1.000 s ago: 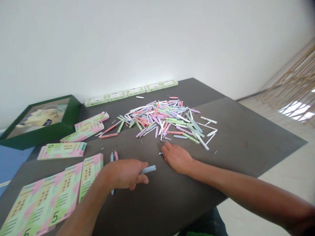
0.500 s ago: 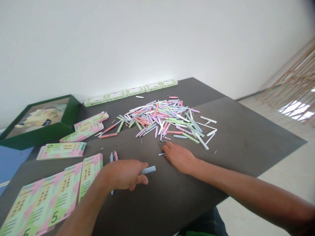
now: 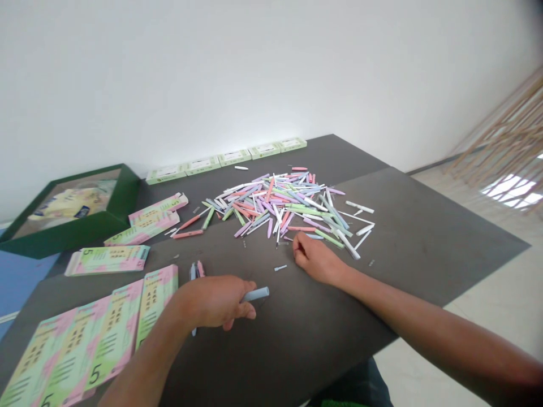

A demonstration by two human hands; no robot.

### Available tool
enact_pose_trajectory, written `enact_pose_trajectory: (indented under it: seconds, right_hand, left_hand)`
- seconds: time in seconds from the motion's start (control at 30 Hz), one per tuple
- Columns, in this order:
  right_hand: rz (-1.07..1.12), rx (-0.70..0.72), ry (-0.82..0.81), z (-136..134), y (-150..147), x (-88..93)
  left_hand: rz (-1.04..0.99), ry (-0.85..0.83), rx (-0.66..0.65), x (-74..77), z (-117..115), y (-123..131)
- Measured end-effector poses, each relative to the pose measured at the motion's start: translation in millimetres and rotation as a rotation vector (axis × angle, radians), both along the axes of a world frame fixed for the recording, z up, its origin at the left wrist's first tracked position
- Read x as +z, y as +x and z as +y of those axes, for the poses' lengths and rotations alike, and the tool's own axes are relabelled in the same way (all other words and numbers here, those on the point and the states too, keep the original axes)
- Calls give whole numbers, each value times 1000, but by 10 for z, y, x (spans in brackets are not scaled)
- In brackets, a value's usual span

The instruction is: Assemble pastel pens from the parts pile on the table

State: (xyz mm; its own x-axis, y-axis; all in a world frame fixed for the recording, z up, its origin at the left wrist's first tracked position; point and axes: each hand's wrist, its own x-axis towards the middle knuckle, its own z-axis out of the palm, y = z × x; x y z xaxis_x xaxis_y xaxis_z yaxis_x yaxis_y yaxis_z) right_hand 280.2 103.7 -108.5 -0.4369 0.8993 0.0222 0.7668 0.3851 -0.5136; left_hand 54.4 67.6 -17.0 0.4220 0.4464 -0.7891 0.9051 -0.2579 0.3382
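Observation:
My left hand (image 3: 223, 302) is closed around a light blue pen barrel (image 3: 257, 294), whose end sticks out to the right between thumb and fingers. At the near edge of a pile of pen parts (image 3: 275, 200), my right hand (image 3: 316, 257) rests low with its fingers curled in. Its fingertips are partly hidden, and I cannot make out what they hold. A small purple piece (image 3: 288, 238) lies at these fingers. Between the hands a small light blue pen part (image 3: 280, 268) lies on the dark table. A blue pen (image 3: 193, 271) and a pink pen (image 3: 201, 268) lie behind my left wrist.
Several green-and-pink pen boxes (image 3: 112, 333) lie at the front left, with other flat boxes (image 3: 150, 217) behind them. A green box (image 3: 106, 223) holding plastic packaging stands at the left edge. Pale green packs (image 3: 233, 157) line the wall.
My right hand has shifted right and slightly away, its fingers curling more. The small light blue part it was touching now lies apart from it. My left hand has stayed in place.

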Motion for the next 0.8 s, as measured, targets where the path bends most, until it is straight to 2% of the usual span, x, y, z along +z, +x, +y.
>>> enact_pose_trajectory:
  seconds: [0.1, 0.37, 0.47, 0.57, 0.63, 0.8]
  right_hand:
    - [63, 62, -38, 42, 9, 57]
    - [-313, 389, 26, 56, -208, 121]
    - [-391, 463, 17, 114, -315, 149]
    - [-400, 478, -22, 206, -377, 181]
    - [-265, 454, -94, 279, -377, 174]
    - [676, 254, -597, 413, -334, -1]
  left_hand:
    - [30, 2, -15, 3, 8, 19]
    - [23, 5, -22, 16, 7, 31]
    - [9, 15, -29, 21, 3, 36]
    - [1, 13, -18, 17, -2, 29]
    - [1, 16, -9, 16, -3, 22]
    - [-6, 11, -17, 8, 9, 16]
